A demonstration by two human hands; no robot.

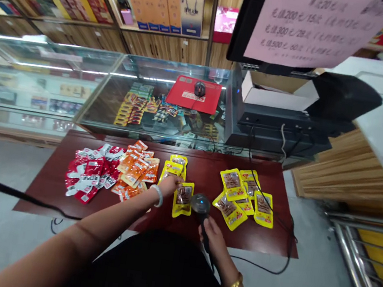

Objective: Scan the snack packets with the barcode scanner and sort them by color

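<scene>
My left hand [170, 185] pinches the top edge of a yellow snack packet [183, 199] lying on the dark red table [55, 175]. My right hand [212, 236] is closed round the handle of a black barcode scanner [200, 204], whose head sits just right of that packet. Behind my left hand lies a small stack of yellow packets [174, 166]. Several more yellow packets [244, 198] are spread to the right of the scanner. A white bracelet is on my left wrist and a gold one on my right.
Orange packets [136, 171] and red-and-white packets [90, 171] lie in heaps on the table's left half. A glass display counter [111, 97] stands behind, with a red mouse pad and mouse [199, 89], a monitor and a cardboard box. The scanner cable [282, 235] loops off the right side.
</scene>
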